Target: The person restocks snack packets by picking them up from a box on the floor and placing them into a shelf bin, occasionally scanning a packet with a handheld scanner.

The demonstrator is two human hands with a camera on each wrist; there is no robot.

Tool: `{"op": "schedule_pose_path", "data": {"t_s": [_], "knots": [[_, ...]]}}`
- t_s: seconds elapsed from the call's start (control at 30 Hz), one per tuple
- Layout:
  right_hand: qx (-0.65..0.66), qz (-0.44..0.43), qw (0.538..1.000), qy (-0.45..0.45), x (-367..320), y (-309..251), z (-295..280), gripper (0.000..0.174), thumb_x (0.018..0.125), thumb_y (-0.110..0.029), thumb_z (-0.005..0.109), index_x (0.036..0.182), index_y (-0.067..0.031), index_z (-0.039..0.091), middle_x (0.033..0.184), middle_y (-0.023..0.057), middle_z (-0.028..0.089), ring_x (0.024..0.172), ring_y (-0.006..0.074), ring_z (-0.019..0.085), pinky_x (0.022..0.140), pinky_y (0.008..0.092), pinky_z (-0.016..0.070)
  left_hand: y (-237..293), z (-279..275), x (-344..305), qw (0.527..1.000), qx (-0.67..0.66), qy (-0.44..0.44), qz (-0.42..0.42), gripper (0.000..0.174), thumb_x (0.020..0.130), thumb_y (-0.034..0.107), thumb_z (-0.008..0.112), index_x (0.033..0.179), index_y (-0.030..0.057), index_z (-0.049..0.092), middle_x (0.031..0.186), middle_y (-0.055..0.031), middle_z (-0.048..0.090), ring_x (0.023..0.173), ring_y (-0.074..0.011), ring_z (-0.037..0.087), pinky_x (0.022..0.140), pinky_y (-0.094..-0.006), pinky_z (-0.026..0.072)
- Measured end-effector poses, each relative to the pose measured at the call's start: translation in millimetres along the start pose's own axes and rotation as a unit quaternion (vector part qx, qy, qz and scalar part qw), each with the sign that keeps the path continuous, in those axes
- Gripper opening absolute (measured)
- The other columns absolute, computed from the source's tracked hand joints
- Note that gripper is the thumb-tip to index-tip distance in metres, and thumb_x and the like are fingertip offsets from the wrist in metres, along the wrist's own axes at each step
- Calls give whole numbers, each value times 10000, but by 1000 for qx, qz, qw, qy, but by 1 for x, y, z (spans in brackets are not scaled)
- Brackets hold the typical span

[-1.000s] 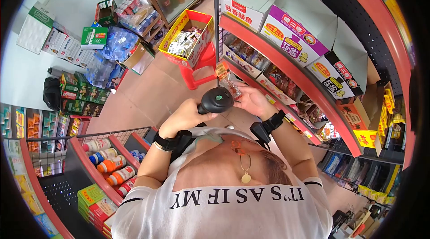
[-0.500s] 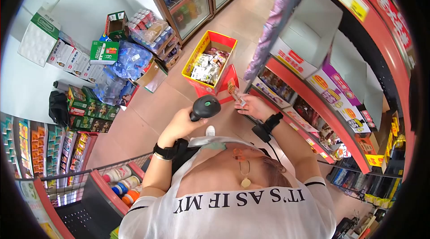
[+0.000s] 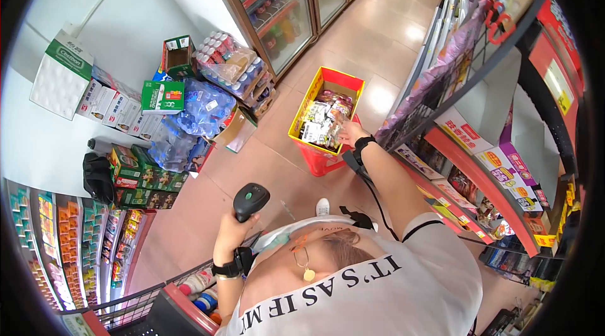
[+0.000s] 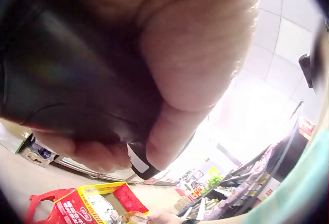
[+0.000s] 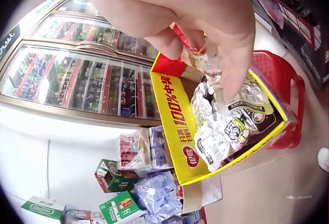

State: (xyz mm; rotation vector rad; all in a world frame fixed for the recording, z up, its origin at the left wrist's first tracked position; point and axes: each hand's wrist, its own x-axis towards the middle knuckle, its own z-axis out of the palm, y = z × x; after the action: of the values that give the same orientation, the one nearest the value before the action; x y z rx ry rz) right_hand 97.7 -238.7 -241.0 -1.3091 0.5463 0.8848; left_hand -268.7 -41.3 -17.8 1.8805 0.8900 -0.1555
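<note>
My left hand (image 3: 233, 234) grips a black handheld barcode scanner (image 3: 252, 198), held up in front of my body at the left. In the left wrist view the thumb and fingers wrap around the scanner's dark body (image 4: 77, 75). My right hand (image 3: 353, 133) reaches out to the right edge of a yellow and red cardboard box (image 5: 172, 118). It pinches a small clear snack packet (image 5: 199, 58) with orange-red parts, low over the box. Silver and white snack packets (image 5: 226, 134) lie inside, partly covered by the fingers. Under the box stands a red plastic stool (image 3: 317, 161).
Shelving with a wire side panel (image 3: 460, 71) and display boxes (image 3: 504, 172) rises close at my right. Glass-door fridges (image 3: 277, 14) line the far wall. Wrapped bottles (image 3: 208, 106) and cartons (image 3: 135, 166) are stacked at the left. A black cable (image 3: 381, 203) hangs by my right arm.
My right hand has carried the packet from beside the shelf forward to the box. The left hand with the scanner has moved left and lower, and the view has turned toward the box and aisle.
</note>
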Motion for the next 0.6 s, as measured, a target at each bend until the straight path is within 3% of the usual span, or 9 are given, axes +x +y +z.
{"op": "schedule_pose_path", "data": {"t_s": [0.17, 0.27, 0.3, 0.33, 0.4, 0.43, 0.47, 0.6], "knots": [[-96, -33, 994, -39, 27, 8, 7, 394, 865, -143, 505, 1254, -124, 448, 1271, 123, 459, 1193, 345, 414, 927, 582, 377, -27, -11, -6, 999, -23, 22, 0, 217, 768, 170, 730, 857, -2, 632, 663, 8, 557, 598, -88, 494, 542, -266, 409], [-107, -48, 993, -15, 23, 20, 6, 382, 850, -131, 532, 1226, -116, 469, 1258, 121, 466, 1205, 313, 410, 912, 573, 390, -21, -17, -4, 1000, -10, 16, -16, 197, 775, 187, 727, 825, 24, 628, 636, 8, 559, 552, -83, 507, 492, -251, 391], [-59, -59, 997, 4, 3, 20, 7, 359, 831, -123, 565, 1183, -107, 497, 1217, 123, 496, 1164, 294, 460, 879, 547, 426, -16, -18, -2, 1000, -9, 10, -26, 196, 776, 191, 726, 819, 28, 627, 632, 7, 559, 548, -84, 507, 487, -250, 387], [-52, -60, 997, 11, 27, 37, -8, 359, 831, -123, 565, 1183, -107, 497, 1217, 123, 496, 1164, 294, 460, 879, 547, 426, -16, -18, 4, 1000, -5, 2, -22, 196, 776, 191, 726, 819, 28, 627, 632, 7, 559, 548, -84, 507, 487, -250, 387], [-239, -140, 949, -152, 94, 79, -53, 339, 821, -127, 589, 1149, -88, 513, 1137, 115, 538, 1068, 280, 527, 816, 495, 480, -16, -15, 18, 1000, 10, -20, 5, 194, 776, 197, 724, 820, 34, 628, 626, 5, 557, 540, -85, 506, 479, -251, 381], [-273, -164, 937, -142, 71, 80, -60, 320, 817, -139, 603, 1121, -78, 525, 1006, 90, 583, 902, 237, 593, 727, 433, 517, -8, -12, 23, 999, 16, -34, 14, 194, 776, 197, 724, 820, 34, 628, 626, 5, 557, 540, -85, 506, 479, -251, 381], [-106, -20, 986, -123, -30, 43, -43, 262, 821, -155, 607, 1066, -78, 557, 910, 66, 599, 791, 191, 603, 673, 385, 523, 2, -8, 29, 998, 30, -52, 33, 192, 775, 194, 724, 821, 34, 627, 626, 5, 559, 543, -85, 508, 482, -251, 384], [-185, -94, 973, -106, -97, 54, -96, 202, 839, -183, 612, 1009, -75, 601, 868, 31, 610, 741, 151, 604, 646, 322, 514, 28, 19, 56, 981, 52, -124, 141, 188, 776, 187, 721, 819, 28, 629, 627, 8, 563, 547, -86, 512, 496, -250, 396]]}}
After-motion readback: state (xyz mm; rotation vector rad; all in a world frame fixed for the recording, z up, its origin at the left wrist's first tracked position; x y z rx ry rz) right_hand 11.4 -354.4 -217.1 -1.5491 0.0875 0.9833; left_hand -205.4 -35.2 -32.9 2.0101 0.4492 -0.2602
